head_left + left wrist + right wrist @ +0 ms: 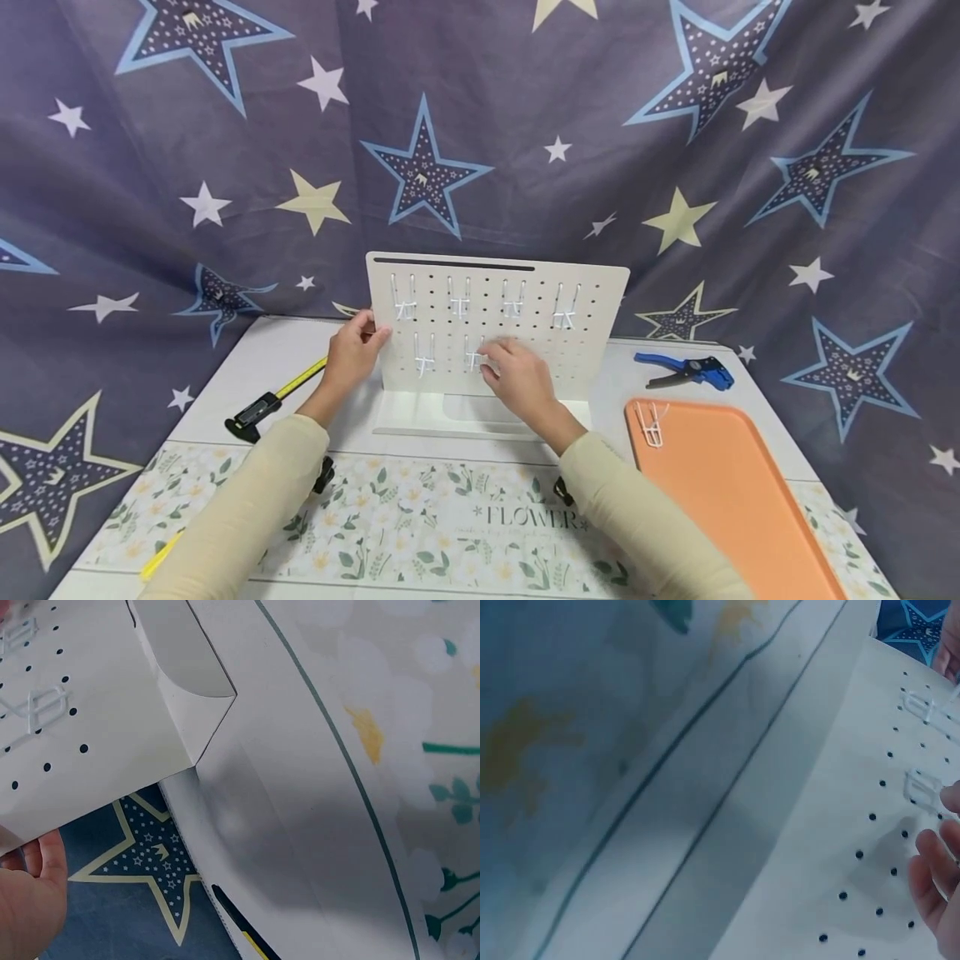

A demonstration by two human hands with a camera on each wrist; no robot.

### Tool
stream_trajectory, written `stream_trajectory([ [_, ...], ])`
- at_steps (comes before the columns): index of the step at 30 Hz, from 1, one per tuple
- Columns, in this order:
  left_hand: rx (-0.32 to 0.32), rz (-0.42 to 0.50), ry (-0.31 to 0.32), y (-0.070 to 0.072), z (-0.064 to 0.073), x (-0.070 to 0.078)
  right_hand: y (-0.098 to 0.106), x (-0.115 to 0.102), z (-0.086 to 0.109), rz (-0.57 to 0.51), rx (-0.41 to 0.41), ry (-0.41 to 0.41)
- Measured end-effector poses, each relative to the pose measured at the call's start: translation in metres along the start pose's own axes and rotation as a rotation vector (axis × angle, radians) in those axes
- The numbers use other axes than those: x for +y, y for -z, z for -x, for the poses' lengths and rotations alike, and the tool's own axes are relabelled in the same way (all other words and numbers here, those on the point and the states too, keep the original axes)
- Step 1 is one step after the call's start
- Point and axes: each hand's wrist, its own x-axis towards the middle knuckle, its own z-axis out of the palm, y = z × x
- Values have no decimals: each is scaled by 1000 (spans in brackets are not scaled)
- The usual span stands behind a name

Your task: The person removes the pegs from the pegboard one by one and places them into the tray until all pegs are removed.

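Note:
A white pegboard (525, 333) stands upright on its own base, with two rows of white wire hooks. The left hand (352, 350) holds the board's left edge, fingers behind it, seen also in the left wrist view (34, 900). The right hand (525, 383) is at the lower row with bent fingers, fingertips right at the second wire hook (472, 357). In the right wrist view, a fingertip overlaps that hook (921, 789); I cannot tell whether it is pinched. Another wire hook (424, 360) hangs to its left, below the upper-row hooks.
An orange tray (720, 475) on the right bears loose wire hooks (651, 425). Behind it lies a blue-handled wire stripper (686, 371). On the left are a black caliper (255, 414) and a yellow strip (302, 377). A star-printed curtain (480, 125) hangs behind the table.

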Motion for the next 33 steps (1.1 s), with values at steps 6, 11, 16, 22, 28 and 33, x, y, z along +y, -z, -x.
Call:
stream_trajectory([
  [6,-22,0,10,-2,-1,0,-10,-4,-1,6,6,-8],
  [11,-10,-2,5,-1,0,0,-14,-6,-2,14,11,-33],
  [16,-3,-2,-4,-1,0,1,-17,-8,-5,35,33,-41],
  [22,-13,0,10,0,0,1,-20,-9,-6,75,54,-35],
  [28,-12,-1,7,0,-1,1,-19,-9,-6,76,59,-19],
  [33,-8,-1,4,0,-1,-1,-17,-8,-6,72,87,17],
])
